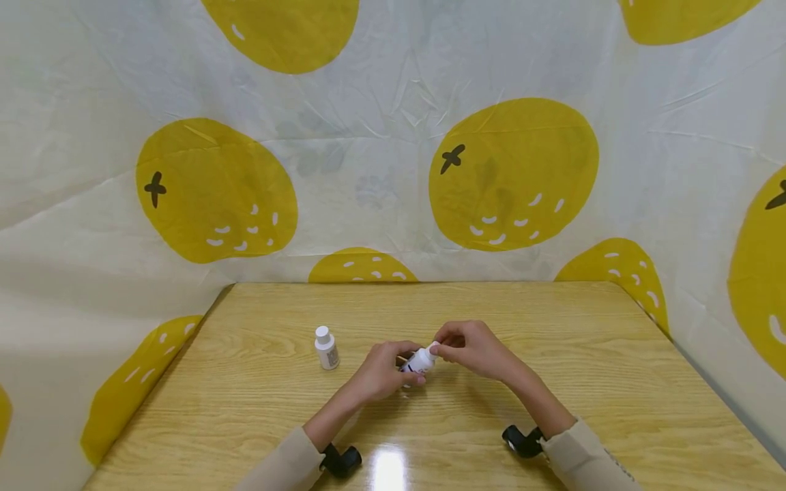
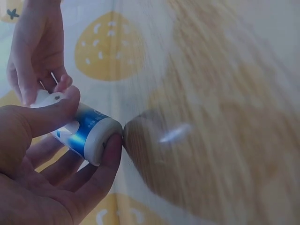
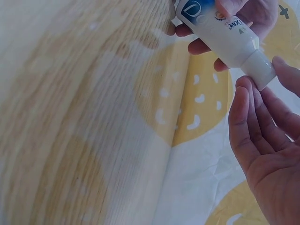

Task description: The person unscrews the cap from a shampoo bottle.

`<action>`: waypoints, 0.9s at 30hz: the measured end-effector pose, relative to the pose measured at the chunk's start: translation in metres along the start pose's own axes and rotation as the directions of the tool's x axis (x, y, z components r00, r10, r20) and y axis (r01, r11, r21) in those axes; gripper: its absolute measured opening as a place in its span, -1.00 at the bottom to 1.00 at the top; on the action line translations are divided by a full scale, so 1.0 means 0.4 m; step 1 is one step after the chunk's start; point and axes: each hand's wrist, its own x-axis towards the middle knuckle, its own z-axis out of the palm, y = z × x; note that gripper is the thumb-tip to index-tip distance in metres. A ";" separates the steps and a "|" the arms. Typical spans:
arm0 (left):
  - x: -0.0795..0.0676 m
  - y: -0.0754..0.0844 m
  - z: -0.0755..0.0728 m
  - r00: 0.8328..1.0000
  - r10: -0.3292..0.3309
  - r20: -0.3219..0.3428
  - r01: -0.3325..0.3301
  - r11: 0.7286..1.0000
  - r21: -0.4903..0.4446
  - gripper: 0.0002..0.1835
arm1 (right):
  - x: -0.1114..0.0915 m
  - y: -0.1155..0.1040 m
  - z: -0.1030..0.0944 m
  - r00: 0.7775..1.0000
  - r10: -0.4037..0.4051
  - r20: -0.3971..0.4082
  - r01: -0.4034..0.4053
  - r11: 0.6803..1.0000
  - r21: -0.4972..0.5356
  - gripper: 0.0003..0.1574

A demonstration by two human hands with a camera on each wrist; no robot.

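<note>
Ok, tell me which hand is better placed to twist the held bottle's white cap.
The right hand seems better placed: it pinches the white cap, while the left hand grips the bottle by its body and could steady it.

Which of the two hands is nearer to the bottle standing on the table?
Left. The left hand is right of the standing bottle; the right hand is farther right, at the cap of the held bottle.

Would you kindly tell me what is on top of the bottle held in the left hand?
A white cap, pinched by the right hand, tops the bottle. The mouth beneath it is covered and cannot be seen.
</note>
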 end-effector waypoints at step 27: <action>-0.004 0.003 -0.001 1.000 0.006 -0.005 -0.006 1.000 0.008 -0.55 | 0.001 0.005 0.000 1.000 0.026 -0.003 -0.026 1.000 0.000 -0.69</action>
